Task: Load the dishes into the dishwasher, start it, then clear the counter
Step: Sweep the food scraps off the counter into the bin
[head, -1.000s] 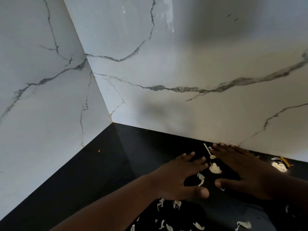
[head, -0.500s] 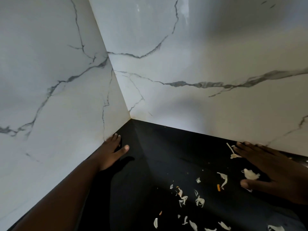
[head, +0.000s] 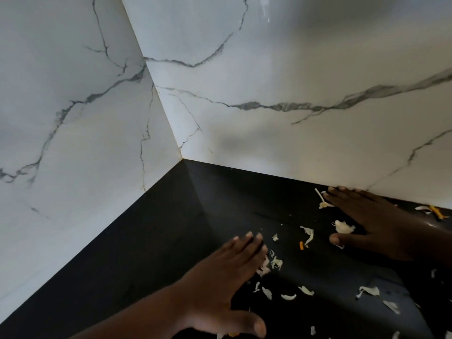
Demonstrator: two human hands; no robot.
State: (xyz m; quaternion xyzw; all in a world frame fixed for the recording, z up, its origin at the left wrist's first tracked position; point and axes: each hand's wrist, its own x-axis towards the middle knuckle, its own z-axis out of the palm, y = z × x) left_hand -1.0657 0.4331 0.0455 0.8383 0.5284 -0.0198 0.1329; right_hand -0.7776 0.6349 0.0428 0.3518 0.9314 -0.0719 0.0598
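We work in the corner of a glossy black stone worktop [head: 151,245], where two white marble-veined wall panels [head: 281,133] meet. The dishwasher and dishes are out of view, so we judge this to be the counter-clearing stage. Our left hand [head: 220,277] lies flat with fingers straight, its fingertips touching a small cluster among the pale, thin vegetable peelings [head: 274,261] scattered over the worktop; its grip is released and holds nothing. Our right hand [head: 374,226] rests flat too, fingers extended toward the back wall panel, thumb spread toward us, grip likewise released, acting as a stop with a white chunk of scrap [head: 343,227] between its thumb and forefinger. A few small orange bits [head: 301,245] sit between the hands, and an orange strip [head: 436,212] lies beyond the right wrist, near the wall. More peelings lie toward the near edge; some at the bottom may be partly hidden under our left palm, though the view there is too dark to be sure. To do this step well, we should keep both palms low and sweep the left edge-on toward the right, herding everything into one pile before lifting. The peelings look light and curled, so slow strokes should stop them skipping past, and the strays behind the right hand need a separate pass.
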